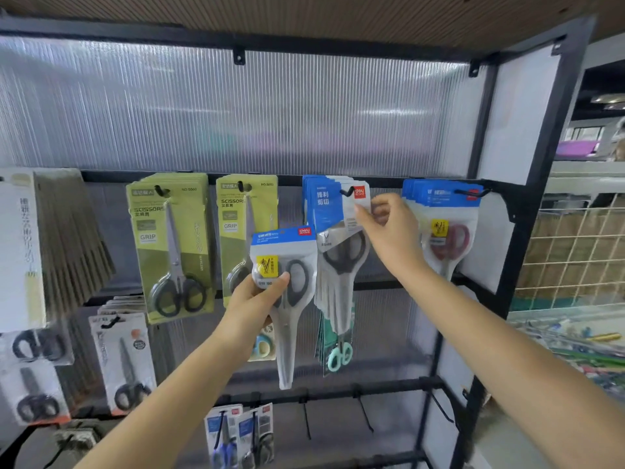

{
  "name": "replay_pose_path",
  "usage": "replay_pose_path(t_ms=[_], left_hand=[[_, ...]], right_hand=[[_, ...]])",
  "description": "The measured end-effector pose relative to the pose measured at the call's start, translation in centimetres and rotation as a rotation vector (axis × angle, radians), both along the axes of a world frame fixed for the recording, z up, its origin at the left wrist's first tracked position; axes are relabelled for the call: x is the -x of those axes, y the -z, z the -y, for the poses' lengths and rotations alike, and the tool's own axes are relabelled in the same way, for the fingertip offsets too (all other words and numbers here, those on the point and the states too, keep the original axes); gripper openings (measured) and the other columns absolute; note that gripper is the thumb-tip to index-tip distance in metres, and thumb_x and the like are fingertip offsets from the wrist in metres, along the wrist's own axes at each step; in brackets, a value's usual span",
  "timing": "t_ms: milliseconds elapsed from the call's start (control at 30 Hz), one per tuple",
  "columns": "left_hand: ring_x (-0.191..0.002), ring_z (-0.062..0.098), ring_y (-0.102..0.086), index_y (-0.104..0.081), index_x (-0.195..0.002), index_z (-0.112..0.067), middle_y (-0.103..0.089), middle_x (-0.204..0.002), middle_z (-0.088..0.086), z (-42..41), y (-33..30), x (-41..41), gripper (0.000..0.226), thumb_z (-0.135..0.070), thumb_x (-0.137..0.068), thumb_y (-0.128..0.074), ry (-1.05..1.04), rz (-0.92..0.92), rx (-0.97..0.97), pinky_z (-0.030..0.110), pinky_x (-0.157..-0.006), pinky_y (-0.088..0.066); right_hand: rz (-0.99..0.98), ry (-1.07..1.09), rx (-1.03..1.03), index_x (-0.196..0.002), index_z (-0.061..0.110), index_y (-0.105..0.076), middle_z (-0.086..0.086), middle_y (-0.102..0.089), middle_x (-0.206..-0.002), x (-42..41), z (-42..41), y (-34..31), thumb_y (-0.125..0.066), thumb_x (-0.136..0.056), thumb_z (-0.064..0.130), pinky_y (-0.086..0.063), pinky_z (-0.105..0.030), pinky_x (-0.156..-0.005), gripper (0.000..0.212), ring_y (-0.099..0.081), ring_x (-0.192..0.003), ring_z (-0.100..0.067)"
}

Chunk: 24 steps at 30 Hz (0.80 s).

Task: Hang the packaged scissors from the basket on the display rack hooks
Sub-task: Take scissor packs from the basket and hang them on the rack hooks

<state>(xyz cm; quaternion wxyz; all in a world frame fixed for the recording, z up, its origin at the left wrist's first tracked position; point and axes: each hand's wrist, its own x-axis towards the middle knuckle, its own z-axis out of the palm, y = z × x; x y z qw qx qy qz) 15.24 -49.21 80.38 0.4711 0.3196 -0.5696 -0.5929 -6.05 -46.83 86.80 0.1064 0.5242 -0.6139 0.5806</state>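
Note:
My left hand (257, 301) grips a blue-topped clear pack of black-handled scissors (287, 299) by its middle, held upright in front of the rack, below and left of a hook. My right hand (389, 228) pinches the front pack of the blue-topped scissors stack (329, 211) hanging on a black hook (346, 191). The front pack is tilted. A second blue stack with red-handled scissors (444, 228) hangs on the hook to the right. The basket is out of view.
Two green card packs of scissors (172, 245) hang at left on the black rack (500, 252). Lower bars carry more packs and several bare hooks (365, 414). A wire grid (571, 252) and cluttered shelf stand at right.

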Motion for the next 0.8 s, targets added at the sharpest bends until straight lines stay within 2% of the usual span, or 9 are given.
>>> replay_pose_path(t_ms=[100, 233, 300, 367, 433, 533, 667, 700, 800], left_hand=[[-0.104, 0.024, -0.063, -0.062, -0.107, -0.018, -0.070, -0.107, 0.005, -0.9, 0.4, -0.3, 0.017, -0.021, -0.091, -0.058, -0.013, 0.004, 0.042, 0.048, -0.098, -0.047], [-0.100, 0.022, -0.065, -0.062, -0.108, -0.020, -0.071, -0.104, 0.003, -2.4, 0.9, -0.9, 0.018, -0.022, -0.090, -0.058, -0.003, 0.047, 0.144, 0.039, -0.091, -0.051], [-0.098, 0.020, -0.066, -0.062, -0.109, -0.018, -0.071, -0.102, 0.002, -3.2, 1.2, -1.1, 0.019, -0.020, -0.090, -0.058, 0.026, 0.066, 0.183, 0.031, -0.084, -0.053], [-0.095, 0.015, -0.067, -0.062, -0.109, -0.016, -0.072, -0.101, 0.000, -3.9, 1.4, -1.0, 0.019, -0.016, -0.090, -0.058, 0.056, 0.074, 0.191, 0.023, -0.078, -0.054], [-0.094, 0.013, -0.068, -0.063, -0.107, -0.014, -0.072, -0.101, 0.000, -4.6, 1.5, -0.5, 0.018, -0.014, -0.090, -0.057, 0.088, 0.098, 0.208, 0.023, -0.080, -0.055], [-0.096, 0.014, -0.067, -0.063, -0.106, -0.016, -0.072, -0.102, -0.001, -5.5, 1.6, 0.4, 0.017, -0.015, -0.091, -0.056, 0.122, 0.110, 0.228, 0.028, -0.085, -0.054], [-0.091, 0.006, -0.067, -0.062, -0.101, -0.023, -0.072, -0.095, -0.010, -6.2, 1.8, 1.4, 0.014, -0.016, -0.092, -0.055, 0.178, 0.099, 0.249, 0.018, -0.076, -0.052], [-0.087, 0.003, -0.067, -0.062, -0.101, -0.022, -0.072, -0.091, -0.013, -6.3, 1.9, 1.6, 0.014, -0.015, -0.092, -0.054, 0.190, 0.102, 0.258, 0.015, -0.072, -0.051], [-0.071, -0.006, -0.063, -0.060, -0.097, -0.018, -0.069, -0.074, -0.019, -6.5, 2.2, 2.0, 0.009, -0.013, -0.092, -0.054, 0.209, 0.103, 0.251, 0.009, -0.063, -0.046]], right_hand=[[-0.046, -0.027, -0.009, -0.109, 0.009, -0.055, -0.004, -0.057, -0.105, 0.1, -2.1, -0.7, -0.062, -0.089, 0.024, -0.036, -0.006, -0.070, 0.026, -0.053, -0.090, -0.010], [-0.117, -0.181, -0.127, -0.097, 0.019, -0.058, 0.005, -0.060, -0.093, -0.6, -5.6, -1.8, -0.059, -0.090, 0.016, -0.038, 0.001, -0.069, 0.008, -0.053, -0.079, 0.002], [-0.130, -0.274, -0.235, -0.093, 0.026, -0.059, 0.014, -0.060, -0.090, -1.2, -7.1, -1.8, -0.059, -0.091, 0.024, -0.042, -0.005, -0.073, 0.003, -0.056, -0.083, 0.001], [-0.111, -0.358, -0.378, -0.092, 0.036, -0.057, 0.015, -0.062, -0.096, -1.8, -8.1, -1.4, -0.056, -0.090, 0.037, -0.048, -0.018, -0.080, 0.003, -0.061, -0.088, -0.004], [-0.062, -0.406, -0.498, -0.095, 0.035, -0.057, 0.009, -0.065, -0.102, -2.3, -8.5, -0.9, -0.053, -0.089, 0.043, -0.051, -0.026, -0.082, 0.011, -0.063, -0.087, -0.005], [-0.017, -0.403, -0.578, -0.114, 0.021, -0.058, 0.002, -0.065, -0.106, -2.9, -8.4, -0.2, -0.055, -0.091, 0.039, -0.052, -0.024, -0.081, 0.029, -0.064, -0.084, -0.006], [0.171, -0.421, -0.608, -0.126, 0.016, -0.052, -0.004, -0.061, -0.120, -2.9, -7.8, 0.4, -0.059, -0.090, 0.035, -0.050, -0.037, -0.094, 0.042, -0.060, -0.106, -0.017], [0.187, -0.428, -0.592, -0.121, 0.016, -0.055, -0.005, -0.063, -0.115, -2.7, -7.8, 0.4, -0.060, -0.090, 0.031, -0.051, -0.035, -0.092, 0.034, -0.061, -0.103, -0.017], [0.098, -0.407, -0.498, -0.095, 0.018, -0.059, -0.001, -0.065, -0.087, -2.5, -8.1, -0.1, -0.059, -0.091, 0.016, -0.053, -0.019, -0.064, 0.004, -0.062, -0.076, -0.010]])
